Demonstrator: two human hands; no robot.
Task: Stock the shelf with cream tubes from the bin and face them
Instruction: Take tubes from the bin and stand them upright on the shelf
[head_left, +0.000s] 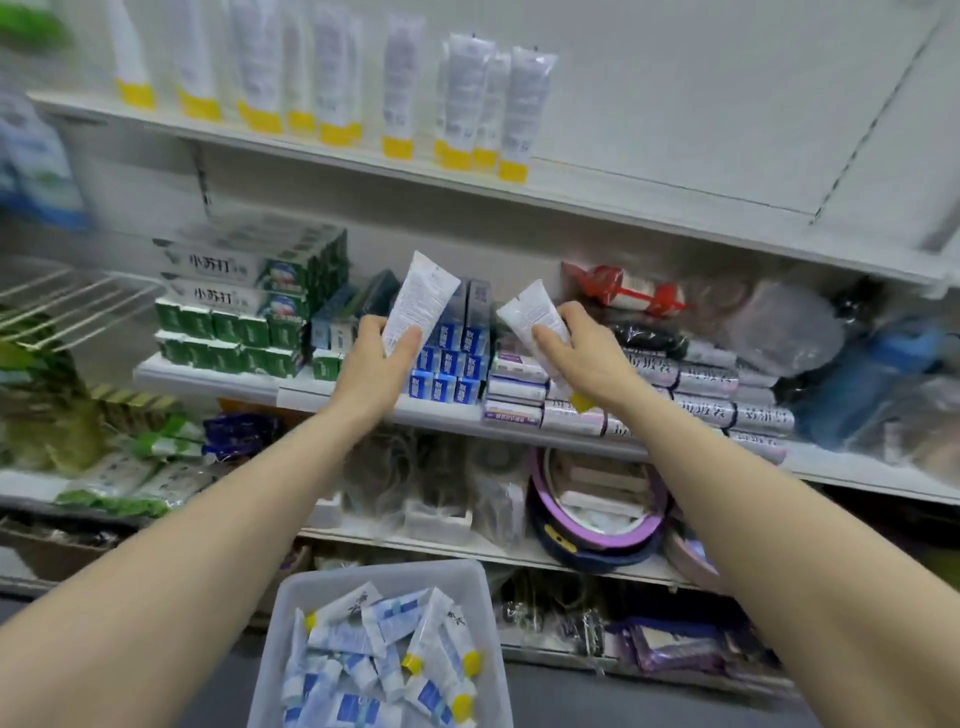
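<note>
Nearest, the bin (291, 623) on the floor holds a loose heap of cream tubes (384, 660), perhaps a dozen, too jumbled to count. Above it each hand grips one tube: left hand (371, 358) on the left tube (418, 301), right hand (584, 348) on the right tube (535, 319).

Both are mid-carry; next they need standing cap-down, labels outward, on the top shelf (649, 205), where roughly ten shelved tubes (467, 98) stand.

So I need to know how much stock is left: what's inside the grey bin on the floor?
The bin holds a loose pile of white-and-blue cream tubes with yellow caps. Lower layers are covered, and the frame cuts off its near end.
</note>
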